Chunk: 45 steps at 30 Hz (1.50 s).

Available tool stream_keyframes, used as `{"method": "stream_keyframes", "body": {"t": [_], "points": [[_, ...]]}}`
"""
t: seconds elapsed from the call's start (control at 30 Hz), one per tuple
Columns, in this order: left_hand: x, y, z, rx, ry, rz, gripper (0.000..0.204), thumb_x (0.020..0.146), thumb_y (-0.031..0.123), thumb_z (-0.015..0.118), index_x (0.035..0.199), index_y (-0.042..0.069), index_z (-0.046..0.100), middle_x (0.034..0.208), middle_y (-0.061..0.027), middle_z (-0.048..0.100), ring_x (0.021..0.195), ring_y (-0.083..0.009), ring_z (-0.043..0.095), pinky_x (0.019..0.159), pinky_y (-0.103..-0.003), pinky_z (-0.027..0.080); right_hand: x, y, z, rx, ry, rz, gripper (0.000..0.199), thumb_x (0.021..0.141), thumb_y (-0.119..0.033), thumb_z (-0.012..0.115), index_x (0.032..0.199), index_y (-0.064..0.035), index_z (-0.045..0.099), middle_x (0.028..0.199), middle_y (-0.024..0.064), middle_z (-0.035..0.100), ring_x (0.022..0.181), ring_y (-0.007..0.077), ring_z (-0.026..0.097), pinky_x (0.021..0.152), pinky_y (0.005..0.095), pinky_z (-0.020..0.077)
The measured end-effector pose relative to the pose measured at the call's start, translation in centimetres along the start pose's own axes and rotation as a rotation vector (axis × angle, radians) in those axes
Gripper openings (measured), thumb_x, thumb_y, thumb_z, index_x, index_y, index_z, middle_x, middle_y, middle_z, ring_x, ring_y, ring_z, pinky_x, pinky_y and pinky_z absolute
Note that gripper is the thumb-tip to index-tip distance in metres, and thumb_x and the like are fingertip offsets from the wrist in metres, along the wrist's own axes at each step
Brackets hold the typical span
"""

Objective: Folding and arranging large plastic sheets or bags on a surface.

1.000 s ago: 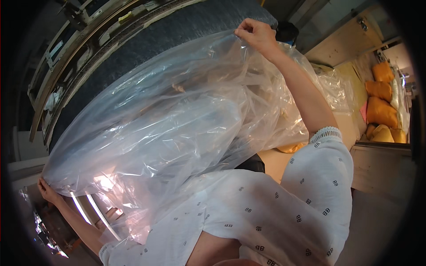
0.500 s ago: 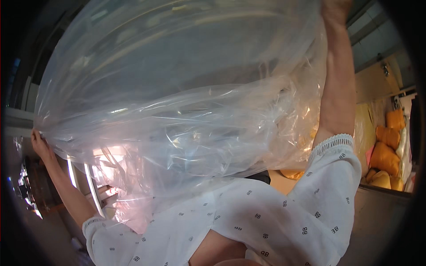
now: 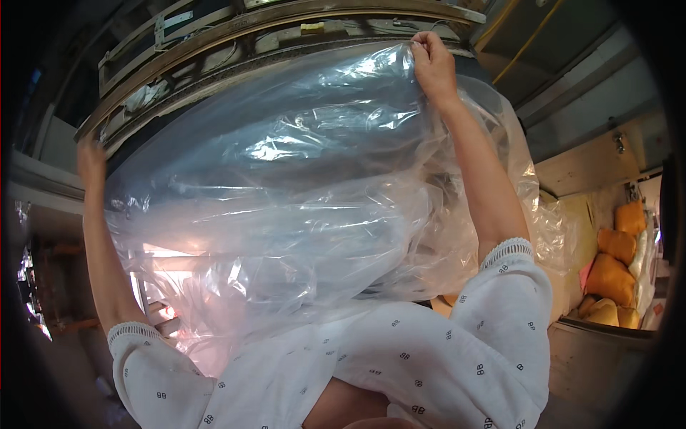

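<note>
A large sheet of clear plastic film (image 3: 286, 207) spreads in front of me, wrinkled and shiny, hanging down against my white printed shirt. My right hand (image 3: 436, 70) pinches its far edge at the upper right, with the fingers pressed together. At the far left, my left hand (image 3: 91, 164) is by the film's left corner, close to a long wooden bar. That hand is smeared by motion, so its fingers and any grip on the film do not show clearly. A dark surface lies under the film.
Beyond the film runs a worn wooden frame (image 3: 286, 23) with a small yellow block (image 3: 312, 28) on it. Orange bundles (image 3: 611, 275) are stacked in an opening at the right, below a wooden panel (image 3: 589, 163). A yellow cord (image 3: 527, 43) hangs at the upper right.
Both hands have shifted: the right came down and leftward from the top edge, the left rose and went slightly right. The raised film has sunk, uncovering the wooden frame behind it.
</note>
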<state>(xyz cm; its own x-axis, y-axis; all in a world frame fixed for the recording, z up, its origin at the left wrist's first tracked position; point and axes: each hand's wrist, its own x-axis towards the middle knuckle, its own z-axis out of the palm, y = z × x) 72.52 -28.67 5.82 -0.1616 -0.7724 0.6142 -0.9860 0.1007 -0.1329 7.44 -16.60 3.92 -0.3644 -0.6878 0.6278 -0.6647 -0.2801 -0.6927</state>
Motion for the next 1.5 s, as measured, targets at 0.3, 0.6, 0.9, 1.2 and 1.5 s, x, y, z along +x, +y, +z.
{"method": "stream_keyframes", "body": {"t": [0.3, 0.6, 0.9, 1.2, 1.5], "points": [[0.5, 43.3, -13.6, -1.178, 0.025, 0.425, 0.031, 0.08, 0.014, 0.06, 0.107, -0.001, 0.056, 0.102, -0.0148, 0.056, 0.091, -0.0267, 0.058, 0.079, -0.033, 0.045, -0.1, -4.9, -2.1, -0.026, 0.024, -0.179, 0.005, 0.085, -0.005, 0.053, 0.091, -0.0041, 0.054, 0.069, 0.0028, 0.057, 0.063, 0.0076, 0.051, 0.06, 0.0225, 0.0435], [-0.6, 50.8, -12.8, -1.549, 0.013, 0.292, 0.016, 0.08, 0.009, 0.062, 0.094, 0.001, 0.061, 0.085, -0.0077, 0.059, 0.075, -0.0172, 0.058, 0.066, -0.027, 0.046, -1.7, -6.7, -4.8, -0.104, 0.017, -0.258, 0.007, 0.083, -0.011, 0.055, 0.089, -0.008, 0.051, 0.072, 0.0131, 0.06, 0.068, 0.0338, 0.059, 0.057, 0.0404, 0.0446], [-3.0, 48.6, -11.0, -1.565, -0.014, 0.258, 0.008, 0.081, 0.006, 0.059, 0.086, 0.001, 0.061, 0.076, -0.0046, 0.053, 0.067, -0.0113, 0.051, 0.062, -0.023, 0.041, -4.2, -6.3, -6.3, 0.04, -0.263, -0.206, 0.014, 0.083, -0.016, 0.057, 0.093, -0.007, 0.054, 0.073, 0.012, 0.061, 0.068, 0.0253, 0.059, 0.061, 0.034, 0.0448], [-9.1, 33.8, -7.8, -1.322, -0.214, -0.09, 0.01, 0.083, 0.009, 0.057, 0.086, 0.0, 0.062, 0.083, 0.0001, 0.057, 0.079, -0.008, 0.05, 0.074, -0.02, 0.039, -11.3, 1.1, -11.4, -0.735, -0.226, -0.347, 0.017, 0.066, -0.005, 0.057, 0.082, -0.011, 0.058, 0.079, 0.005, 0.054, 0.079, 0.0238, 0.058, 0.061, 0.0359, 0.0458], [-14.7, -2.8, -6.6, -0.488, -0.064, -0.394, 0.031, 0.087, 0.026, 0.054, 0.101, 0.0, 0.062, 0.094, -0.0123, 0.063, 0.085, -0.0196, 0.057, 0.079, -0.031, 0.044, -19.7, 5.0, -19.7, -0.828, -0.069, 0.108, 0.028, 0.064, 0.001, 0.053, 0.088, -0.0104, 0.061, 0.088, 0.0042, 0.058, 0.087, 0.0279, 0.056, 0.067, 0.0364, 0.0453]]}}
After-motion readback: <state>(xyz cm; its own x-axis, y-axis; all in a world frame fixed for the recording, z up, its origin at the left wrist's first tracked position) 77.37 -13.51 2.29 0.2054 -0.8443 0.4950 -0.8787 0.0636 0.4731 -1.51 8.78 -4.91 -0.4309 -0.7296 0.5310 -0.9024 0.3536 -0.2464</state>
